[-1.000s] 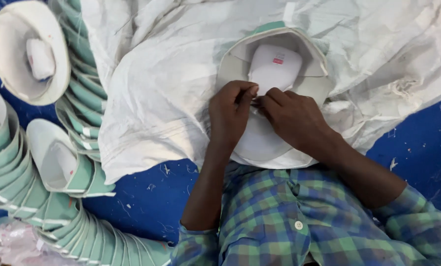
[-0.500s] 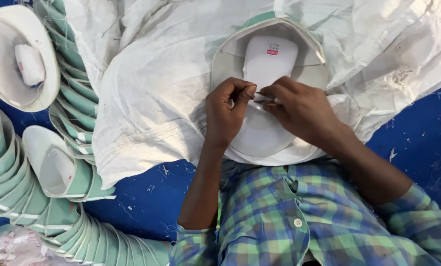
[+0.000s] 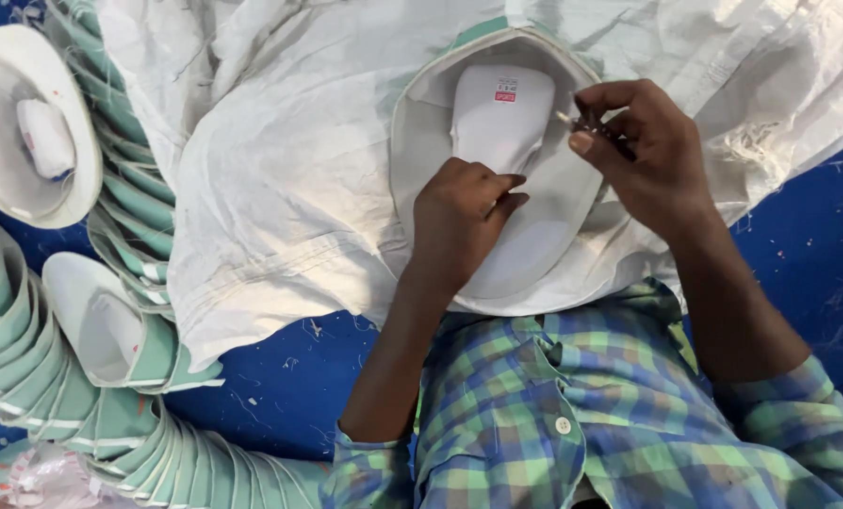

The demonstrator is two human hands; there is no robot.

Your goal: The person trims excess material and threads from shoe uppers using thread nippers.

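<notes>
Right hand pinching a thin needle-like tool between fingertips, left hand pressed knuckles-down on white padded guard, guard on white sacking in the lap, stacked green-edged guards at left

— what's lying under the hands?
— a white padded guard, curved like a shell, is lying open side up on the lap, resting on a white woven sack.
— any colour on it?
— a green edge is showing along its top rim, and a small label is sitting near the top of its raised centre pad.
— and the tool?
— a thin needle-like tool is pointing left, tilting slightly, just above the guard's right inner wall. whether a thread is trailing from it is too fine to tell.
</notes>
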